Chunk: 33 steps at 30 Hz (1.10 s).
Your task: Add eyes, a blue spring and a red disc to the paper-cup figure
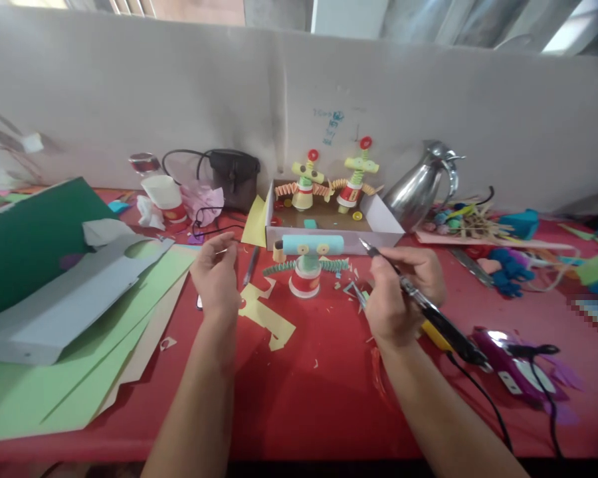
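paper figure (306,262) before box (379,226) | jug (421,186) right (behind) | sheets (80,332) left

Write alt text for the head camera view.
A person's right hand holds a corded glue gun beside a paper-cup robot figure on a red table; the left hand pinches something small. Behind stand a box with two similar figures and a metal jug.

Craft workbench: coloured paper sheets (80,358), paper-cup figures (306,265), scraps, plain wall.

pixelated patch (595,312) at right, wall scribble (332,126) unreadable
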Each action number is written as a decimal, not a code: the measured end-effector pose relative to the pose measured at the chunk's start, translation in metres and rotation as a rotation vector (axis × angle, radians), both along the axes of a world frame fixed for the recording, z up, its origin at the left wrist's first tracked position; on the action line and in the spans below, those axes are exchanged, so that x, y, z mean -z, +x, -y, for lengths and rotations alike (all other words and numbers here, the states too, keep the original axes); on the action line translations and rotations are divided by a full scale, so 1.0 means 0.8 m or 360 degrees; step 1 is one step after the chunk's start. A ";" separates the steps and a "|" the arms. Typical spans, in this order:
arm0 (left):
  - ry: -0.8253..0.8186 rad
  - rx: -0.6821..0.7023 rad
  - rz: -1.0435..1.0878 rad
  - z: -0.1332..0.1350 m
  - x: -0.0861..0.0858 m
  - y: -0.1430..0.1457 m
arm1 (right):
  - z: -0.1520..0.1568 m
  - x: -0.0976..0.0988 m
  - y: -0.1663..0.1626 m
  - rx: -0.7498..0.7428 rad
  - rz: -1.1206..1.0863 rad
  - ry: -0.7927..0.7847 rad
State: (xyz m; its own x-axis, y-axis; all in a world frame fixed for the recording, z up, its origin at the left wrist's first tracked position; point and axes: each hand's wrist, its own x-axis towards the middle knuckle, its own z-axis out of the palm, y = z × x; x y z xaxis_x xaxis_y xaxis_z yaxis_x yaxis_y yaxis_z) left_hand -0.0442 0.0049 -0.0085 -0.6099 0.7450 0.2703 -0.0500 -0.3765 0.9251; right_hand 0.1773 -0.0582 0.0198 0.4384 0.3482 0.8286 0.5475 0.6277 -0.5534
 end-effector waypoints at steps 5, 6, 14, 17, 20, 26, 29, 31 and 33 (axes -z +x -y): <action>-0.0003 0.0188 0.0012 0.008 -0.011 -0.005 | 0.024 -0.012 0.007 -0.0009 0.0223 0.0161; 0.0000 0.0192 0.0021 0.009 -0.012 -0.006 | 0.030 -0.010 0.008 -0.0046 0.0298 0.0161; -0.0002 0.0160 0.0044 0.001 -0.003 -0.013 | 0.053 0.038 0.000 -0.0335 0.0975 -0.0154; 0.0075 0.0060 -0.0001 -0.003 -0.001 -0.013 | 0.046 0.058 -0.004 -0.0325 0.1222 -0.0270; 0.0021 0.0034 -0.0055 0.014 -0.002 -0.009 | 0.039 0.074 -0.004 -0.0354 0.1302 -0.0404; -0.0453 0.0702 -0.0548 0.140 0.008 0.029 | 0.038 0.091 0.000 -0.0403 0.1297 -0.0628; -0.0641 0.0994 -0.0706 0.196 0.015 0.059 | 0.046 0.086 -0.001 -0.0368 0.1549 -0.0748; -0.0697 0.0988 -0.0818 0.215 0.020 0.074 | 0.053 0.078 -0.005 -0.0346 0.1708 -0.0759; -0.0683 0.0969 -0.0882 0.225 0.023 0.080 | 0.062 0.069 -0.010 -0.0308 0.1798 -0.0739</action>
State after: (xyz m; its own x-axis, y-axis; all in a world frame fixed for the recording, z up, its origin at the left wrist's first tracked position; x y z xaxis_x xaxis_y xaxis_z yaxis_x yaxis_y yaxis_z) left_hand 0.0196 -0.1751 -0.0271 0.0533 0.9980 0.0332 0.3642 -0.0504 0.9299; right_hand 0.1691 -0.1077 -0.0353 -0.5336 0.6896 0.4895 0.7828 0.6219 -0.0228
